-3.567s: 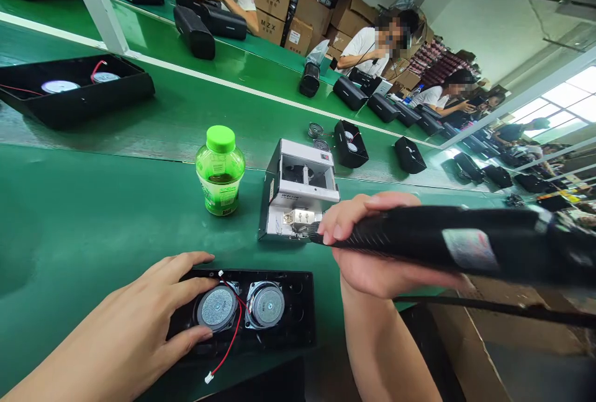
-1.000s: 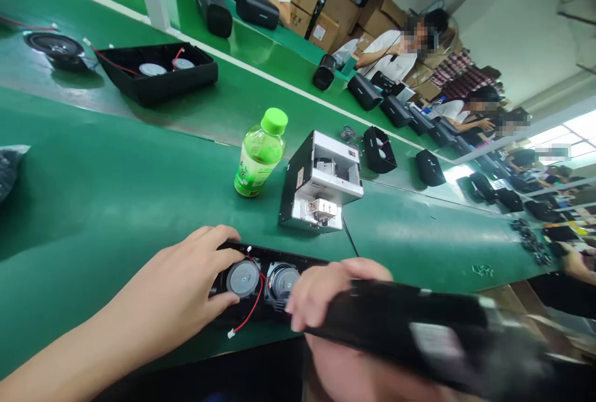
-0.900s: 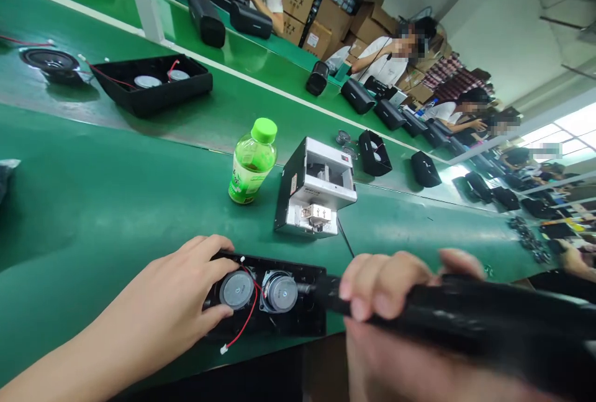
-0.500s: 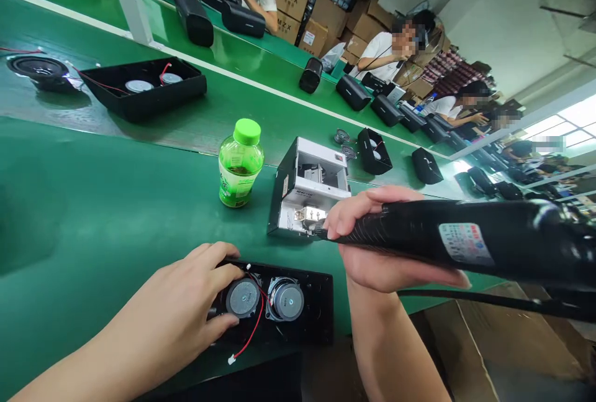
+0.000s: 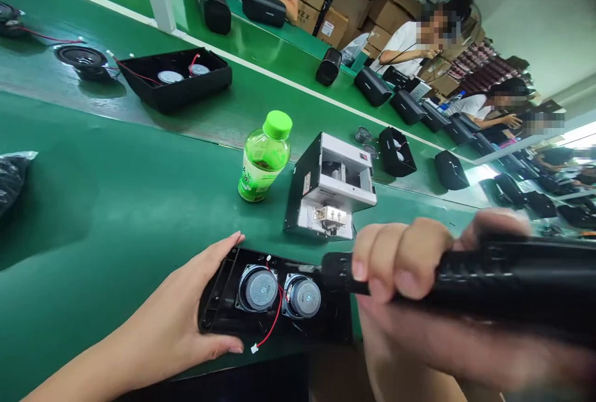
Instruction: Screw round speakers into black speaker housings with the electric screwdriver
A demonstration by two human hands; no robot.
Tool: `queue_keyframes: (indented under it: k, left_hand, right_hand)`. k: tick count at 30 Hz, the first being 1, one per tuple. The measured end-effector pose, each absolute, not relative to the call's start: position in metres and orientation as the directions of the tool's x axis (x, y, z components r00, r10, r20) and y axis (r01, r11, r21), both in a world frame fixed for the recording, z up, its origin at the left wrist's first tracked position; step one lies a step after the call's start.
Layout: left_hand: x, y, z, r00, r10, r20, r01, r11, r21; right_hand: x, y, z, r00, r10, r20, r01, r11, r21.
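Observation:
An open black speaker housing (image 5: 333,321) lies on the green bench, holding two round speaker drivers, a left one (image 5: 261,289) and a right one (image 5: 305,296). A red wire (image 5: 274,324) with white plugs runs between them. My left hand (image 5: 177,309) clasps the housing's left end, thumb at the near edge and fingers at the far edge. In my right hand (image 5: 410,265) is a black electric screwdriver (image 5: 526,278), fingers wrapped round its front part. Its bit points left over the housing, above the right driver; whether it touches anything is unclear.
A white-and-black bench machine (image 5: 333,191) and a green-capped bottle (image 5: 265,156) stand behind the housing. Another open housing (image 5: 174,88) and a loose driver (image 5: 84,60) lie on the belt. A plastic bag (image 5: 13,178) is at left. Co-workers sit across the line.
My right hand has turned and lowered the screwdriver, bringing its bit over the housing. My left hand has moved off the left driver and spread round the housing's left end. The view has shifted.

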State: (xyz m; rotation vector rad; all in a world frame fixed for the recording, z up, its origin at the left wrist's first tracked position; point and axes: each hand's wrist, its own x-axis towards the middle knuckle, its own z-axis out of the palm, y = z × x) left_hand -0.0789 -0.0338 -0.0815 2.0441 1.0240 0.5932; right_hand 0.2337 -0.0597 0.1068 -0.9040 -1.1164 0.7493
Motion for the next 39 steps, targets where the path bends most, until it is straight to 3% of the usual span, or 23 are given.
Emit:
queue_keyframes:
  k: [3, 7, 24, 33, 39]
  left_hand:
    - [-0.073, -0.034, -0.079, 0.576, 0.810, 0.109, 0.432, -0.415, 0.801]
    - [-0.073, -0.031, -0.088, 0.593, 0.778, 0.208, 0.349, -0.481, 0.804]
    - [-0.070, -0.022, -0.078, 0.632, 0.738, 0.238, 0.256, -0.488, 0.834]
    - [-0.066, -0.025, -0.095, 0.582, 0.772, 0.257, 0.239, -0.464, 0.853]
    - [-0.068, -0.026, -0.100, 0.579, 0.791, 0.195, 0.286, -0.422, 0.861]
  right_hand:
    - [0.208, -0.048, 0.102, 0.159, 0.918, 0.363, -0.217, 0.391, -0.895]
    - [0.184, -0.024, 0.083, 0.030, 0.955, 0.295, -0.296, 0.290, -0.910]
    - [0.164, -0.006, 0.051, 0.097, 0.913, 0.396, -0.254, 0.407, -0.877]
    - [0.154, 0.003, 0.024, 0.106, 0.900, 0.423, -0.301, 0.435, -0.849]
    - [0.153, -0.005, 0.006, 0.094, 0.894, 0.438, -0.294, 0.445, -0.846]
